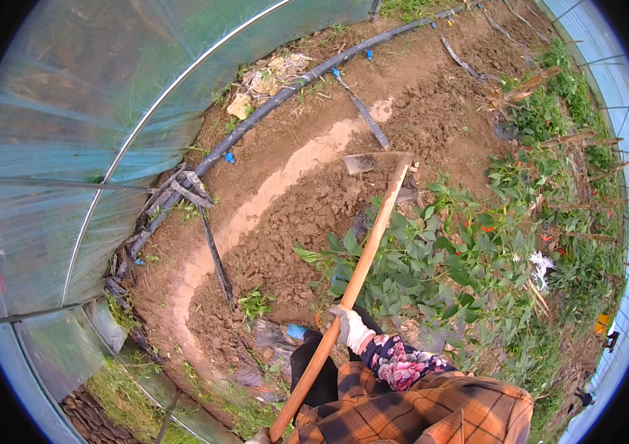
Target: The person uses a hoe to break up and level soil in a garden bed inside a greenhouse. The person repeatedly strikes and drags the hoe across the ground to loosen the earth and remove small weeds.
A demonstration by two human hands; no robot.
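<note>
My right hand (350,328), in a whitish glove below a floral sleeve, is closed around the wooden handle (370,252) of a hoe. At the bottom edge, my left hand (260,437) shows only in part, gloved and at the handle's lower end; its fingers are mostly hidden. The handle slants up and to the right, away from my body. At its far end the hoe's metal blade (367,162) points left over loose brown soil (314,202). Whether the blade touches the soil I cannot tell. Leafy pepper plants (403,277) grow right beside the handle.
A thick black irrigation pipe (270,105) with blue fittings curves along the left. Flat drip hoses (362,111) branch across the soil. Plastic greenhouse sheeting (142,111) rises beyond the pipe. Wooden stakes (570,139) and a white plastic scrap (541,267) are among the plants at right.
</note>
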